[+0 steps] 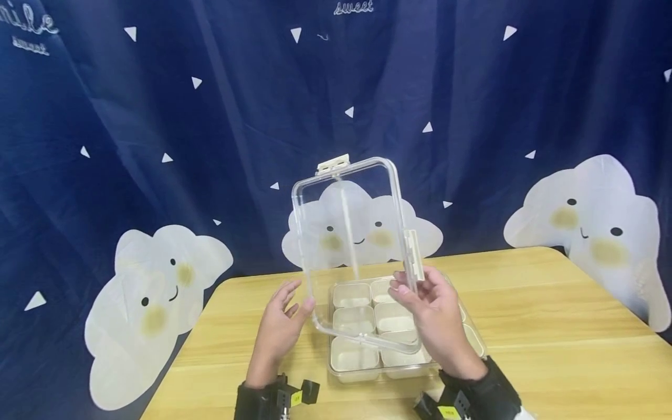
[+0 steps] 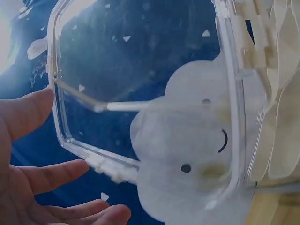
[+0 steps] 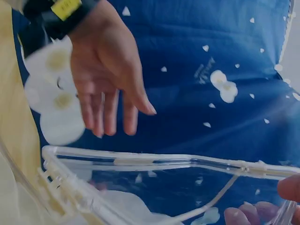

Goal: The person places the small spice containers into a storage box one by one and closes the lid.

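Note:
A clear plastic lid (image 1: pixel 347 233) with cream latches on its top and right edges stands tilted above a storage box (image 1: pixel 336 376) on the table. My right hand (image 1: pixel 438 318) pinches the lid by its right edge, just below a latch; in the right wrist view its fingertips (image 3: pixel 289 188) show at the corner, some of them behind the clear plastic. Beside the lid's left edge, my left hand (image 1: pixel 280 321) has its fingers spread, thumb right at the rim. The left wrist view shows those fingers (image 2: pixel 51 177) extended and not wrapped around the lid.
Several cream compartments (image 1: pixel 353 319) fill the box under the lid. The wooden table (image 1: pixel 220 350) ends at a dark blue curtain (image 1: pixel 252 116) printed with smiling clouds and white triangles. Each wrist wears a black strap (image 1: pixel 485 391) with a small camera mount.

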`<state>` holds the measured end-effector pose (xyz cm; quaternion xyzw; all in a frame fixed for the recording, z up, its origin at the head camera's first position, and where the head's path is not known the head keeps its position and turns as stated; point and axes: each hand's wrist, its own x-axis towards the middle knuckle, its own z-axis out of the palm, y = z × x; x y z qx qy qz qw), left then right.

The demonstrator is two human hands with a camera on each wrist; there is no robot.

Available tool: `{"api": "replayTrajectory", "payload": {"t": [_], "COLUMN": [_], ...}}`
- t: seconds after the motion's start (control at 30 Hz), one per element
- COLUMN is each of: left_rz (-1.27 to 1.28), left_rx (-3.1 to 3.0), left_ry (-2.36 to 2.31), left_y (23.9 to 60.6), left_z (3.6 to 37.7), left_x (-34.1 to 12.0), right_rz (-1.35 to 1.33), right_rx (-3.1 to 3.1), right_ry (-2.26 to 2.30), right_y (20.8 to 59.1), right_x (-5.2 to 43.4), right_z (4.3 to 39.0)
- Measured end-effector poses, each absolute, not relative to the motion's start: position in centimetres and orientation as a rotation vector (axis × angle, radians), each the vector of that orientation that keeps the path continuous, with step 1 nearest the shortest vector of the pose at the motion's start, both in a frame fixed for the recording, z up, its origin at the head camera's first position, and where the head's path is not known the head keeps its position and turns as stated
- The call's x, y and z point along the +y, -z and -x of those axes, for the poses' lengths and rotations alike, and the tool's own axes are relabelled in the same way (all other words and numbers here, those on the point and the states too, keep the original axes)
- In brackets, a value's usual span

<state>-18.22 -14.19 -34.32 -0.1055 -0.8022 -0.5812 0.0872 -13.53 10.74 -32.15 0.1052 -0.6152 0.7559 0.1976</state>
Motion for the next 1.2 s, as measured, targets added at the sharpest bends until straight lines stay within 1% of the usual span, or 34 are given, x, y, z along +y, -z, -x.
{"api": "replayTrajectory", "payload": {"t": [0.17,0.23,0.43,0.57,0.73,0.83,0.97,1.03,1.2], "left_rz": [0.375,0.454,0.768,0.913,1.029,1.119,1.275,1.286,1.121], "left_rx": [-2.367,-2.325,-2.059,-1.882,-1.638,-1.380,-1.092,-1.035,-0.854], "left_ry": [1.876,1.954,2.386,2.572,2.714,2.807,2.841,2.861,3.053], "left_y": [34.4,34.3,33.9,33.7,33.7,33.9,34.4,34.5,34.4], "left_z": [17.9,17.7,16.7,15.9,15.5,15.8,16.2,16.0,15.6], "left_x": [-13.6,-13.2,-11.7,-10.8,-10.1,-9.9,-9.6,-9.4,-8.8], "right_rz": [-0.360,-0.389,-0.505,-0.679,-0.944,-1.017,-1.049,-1.057,-1.093], "right_rx": [-1.701,-1.691,-1.693,-1.701,-1.677,-1.722,-1.780,-1.793,-1.863], "right_ry": [-2.001,-1.977,-1.927,-1.798,-1.633,-1.500,-1.325,-1.277,-1.166], "right_y": [31.5,31.2,30.6,30.6,31.1,31.3,31.5,31.6,31.8], "right_x": [12.4,12.8,12.6,11.8,11.1,11.0,11.0,11.0,11.2], "right_z": [13.3,13.0,11.9,11.4,11.1,10.8,10.5,10.4,10.3]}}
